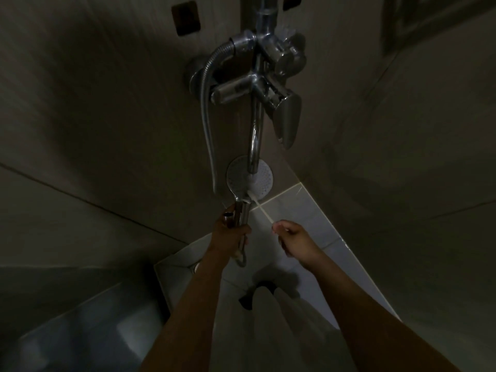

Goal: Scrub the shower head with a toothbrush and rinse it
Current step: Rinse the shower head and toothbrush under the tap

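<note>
Writing: a dark patch on the mixer may be a marking, but it is too dim for you to read.
Left hand: your fingers are curled tight round the chrome handle of the shower head, at 6 o'clock from its spray face.
Shower head: you hold it out low in front of you with the round white spray face turned up towards you. The tip of the spout partly covers it.
Right hand: your fingers are closed round the end of the toothbrush. The hand sits at 3 o'clock from your left hand, apart from it.
Toothbrush: pale and thin, it runs from your right hand towards 11 o'clock. Its brush end lies on the spray face at about 6 o'clock on the disc.
Hose: it loops down from the mixer, hanging at 11 o'clock from the spray face.
Lever: it hangs at 1 o'clock from the shower head.
Floor: pale tiles lie beneath both hands.
</note>
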{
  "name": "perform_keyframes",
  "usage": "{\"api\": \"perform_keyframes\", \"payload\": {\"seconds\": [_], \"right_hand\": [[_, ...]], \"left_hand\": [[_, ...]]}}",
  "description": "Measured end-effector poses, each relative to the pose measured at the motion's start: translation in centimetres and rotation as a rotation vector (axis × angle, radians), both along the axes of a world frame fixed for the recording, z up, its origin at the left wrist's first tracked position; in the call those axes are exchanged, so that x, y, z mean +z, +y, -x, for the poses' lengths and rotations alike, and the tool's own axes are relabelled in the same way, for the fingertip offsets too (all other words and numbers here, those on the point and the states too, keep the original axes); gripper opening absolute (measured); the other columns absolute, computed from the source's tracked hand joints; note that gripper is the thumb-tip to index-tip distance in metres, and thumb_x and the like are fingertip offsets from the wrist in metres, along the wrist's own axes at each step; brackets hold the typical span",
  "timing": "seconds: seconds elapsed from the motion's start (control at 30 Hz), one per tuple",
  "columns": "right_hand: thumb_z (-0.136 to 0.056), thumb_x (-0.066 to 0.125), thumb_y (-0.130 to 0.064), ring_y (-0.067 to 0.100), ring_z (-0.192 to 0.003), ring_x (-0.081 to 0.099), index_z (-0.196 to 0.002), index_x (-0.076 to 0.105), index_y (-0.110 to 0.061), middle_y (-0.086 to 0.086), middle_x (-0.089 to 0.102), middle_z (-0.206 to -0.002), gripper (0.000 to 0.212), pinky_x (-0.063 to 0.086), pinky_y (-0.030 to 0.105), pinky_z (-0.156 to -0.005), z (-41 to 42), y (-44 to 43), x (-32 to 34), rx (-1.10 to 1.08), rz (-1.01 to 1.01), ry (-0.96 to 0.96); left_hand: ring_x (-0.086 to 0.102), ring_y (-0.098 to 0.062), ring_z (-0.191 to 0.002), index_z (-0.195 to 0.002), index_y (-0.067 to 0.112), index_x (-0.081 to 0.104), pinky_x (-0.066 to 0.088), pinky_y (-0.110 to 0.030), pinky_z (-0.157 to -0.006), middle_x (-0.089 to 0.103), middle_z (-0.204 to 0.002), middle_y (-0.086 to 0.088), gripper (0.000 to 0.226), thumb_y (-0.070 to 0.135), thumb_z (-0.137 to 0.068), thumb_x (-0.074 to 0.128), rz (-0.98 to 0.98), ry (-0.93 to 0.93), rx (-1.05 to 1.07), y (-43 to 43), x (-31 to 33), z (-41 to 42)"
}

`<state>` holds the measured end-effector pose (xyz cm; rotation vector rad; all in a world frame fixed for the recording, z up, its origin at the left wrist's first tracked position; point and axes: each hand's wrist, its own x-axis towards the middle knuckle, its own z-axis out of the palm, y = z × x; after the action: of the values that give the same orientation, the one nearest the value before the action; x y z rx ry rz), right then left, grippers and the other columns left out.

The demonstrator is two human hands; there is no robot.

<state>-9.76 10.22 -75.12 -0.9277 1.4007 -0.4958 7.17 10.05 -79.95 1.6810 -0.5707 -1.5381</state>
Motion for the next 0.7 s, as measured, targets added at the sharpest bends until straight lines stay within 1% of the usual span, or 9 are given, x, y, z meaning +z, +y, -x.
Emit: {"api": "perform_keyframes", "payload": {"seconds": [0.07, 0.13, 0.2, 0.27, 0.37, 0.43, 0.57, 0.63, 0.7], "right_hand": [[-0.098, 0.042, -0.012, -0.003, -0.032, 0.037, -0.085, 0.054, -0.004, -0.002, 0.042, -0.052, 0.019, 0.030, 0.008, -0.037, 0.2, 0.4, 0.2, 0.016, -0.028, 0.000], [-0.098, 0.042, -0.012, -0.002, -0.038, 0.039, -0.083, 0.054, -0.007, -0.001, 0.041, -0.056, 0.020, 0.031, 0.007, -0.038, 0.6, 0.4, 0.1, -0.006, -0.026, 0.031], [-0.098, 0.042, -0.013, 0.004, -0.048, 0.037, -0.083, 0.055, -0.007, -0.003, 0.041, -0.057, 0.020, 0.033, 0.007, -0.038, 1.0, 0.0, -0.1, -0.038, 0.013, 0.107], [-0.098, 0.041, -0.010, 0.005, -0.054, 0.037, -0.080, 0.054, -0.005, -0.004, 0.042, -0.059, 0.023, 0.034, 0.006, -0.043, 1.2, -0.4, -0.5, -0.084, 0.078, 0.172], [-0.098, 0.040, -0.012, 0.006, -0.056, 0.039, -0.080, 0.056, -0.006, -0.004, 0.044, -0.061, 0.025, 0.032, 0.016, -0.051, 1.4, -0.9, -1.0, -0.177, 0.098, 0.227], [-0.098, 0.039, -0.013, 0.008, -0.055, 0.038, -0.082, 0.056, -0.007, -0.002, 0.044, -0.061, 0.025, 0.031, 0.018, -0.050, 1.4, -1.0, -1.0, -0.191, 0.089, 0.228], [-0.098, 0.039, -0.010, 0.006, -0.051, 0.035, -0.073, 0.053, -0.012, -0.004, 0.041, -0.058, 0.029, 0.031, 0.010, -0.042, 0.9, -0.2, -0.5, -0.127, 0.057, 0.176], [-0.098, 0.040, -0.011, 0.003, -0.044, 0.036, -0.077, 0.053, -0.009, -0.002, 0.040, -0.056, 0.025, 0.030, 0.008, -0.039, 0.7, 0.6, -0.3, -0.087, 0.009, 0.117], [-0.098, 0.041, -0.013, 0.002, -0.036, 0.036, -0.082, 0.054, -0.008, 0.001, 0.039, -0.054, 0.022, 0.030, 0.012, -0.037, 0.7, 1.4, -0.1, -0.038, -0.061, 0.056]], "left_hand": [[0.052, -0.012, -0.033, -0.118, 0.006, 0.056, 0.041, -0.018, -0.035, 0.059, -0.068, -0.012, 0.049, -0.015, -0.074, 0.062, -0.002, -0.007, -0.018, 0.3, -0.1, -0.1], [0.054, -0.011, -0.034, -0.118, 0.004, 0.056, 0.041, -0.018, -0.036, 0.060, -0.068, -0.011, 0.047, -0.012, -0.074, 0.063, -0.020, -0.013, -0.027, 0.7, -0.4, -0.2], [0.055, -0.010, -0.035, -0.112, 0.000, 0.057, 0.042, -0.018, -0.035, 0.062, -0.060, -0.007, 0.040, -0.010, -0.075, 0.064, -0.037, -0.017, -0.016, 1.1, -0.6, -0.2], [0.055, -0.010, -0.035, -0.105, 0.002, 0.058, 0.043, -0.019, -0.035, 0.063, -0.050, 0.000, 0.033, -0.008, -0.075, 0.066, -0.049, -0.019, -0.007, 1.3, -0.7, -0.1], [0.054, -0.011, -0.034, -0.106, 0.004, 0.060, 0.042, -0.018, -0.035, 0.061, -0.048, -0.001, 0.034, -0.007, -0.075, 0.066, -0.059, -0.008, -0.010, 1.4, -0.4, -0.1], [0.054, -0.011, -0.034, -0.108, 0.000, 0.060, 0.042, -0.017, -0.035, 0.060, -0.051, -0.005, 0.035, -0.006, -0.074, 0.067, -0.065, -0.018, -0.014, 1.4, -0.2, -0.2], [0.057, -0.010, -0.038, -0.112, 0.006, 0.060, 0.047, -0.021, -0.039, 0.063, -0.063, -0.007, 0.042, -0.008, -0.074, 0.066, -0.033, -0.021, -0.004, 1.4, 0.1, -0.4], [0.058, -0.011, -0.040, -0.116, 0.005, 0.058, 0.048, -0.022, -0.040, 0.063, -0.070, -0.010, 0.044, -0.009, -0.075, 0.066, -0.035, -0.035, -0.024, 1.5, 0.2, -0.7], [0.057, -0.011, -0.038, -0.117, -0.001, 0.056, 0.046, -0.022, -0.039, 0.061, -0.069, -0.012, 0.045, -0.010, -0.075, 0.065, -0.035, -0.056, -0.044, 1.7, 0.2, -0.8]]}}
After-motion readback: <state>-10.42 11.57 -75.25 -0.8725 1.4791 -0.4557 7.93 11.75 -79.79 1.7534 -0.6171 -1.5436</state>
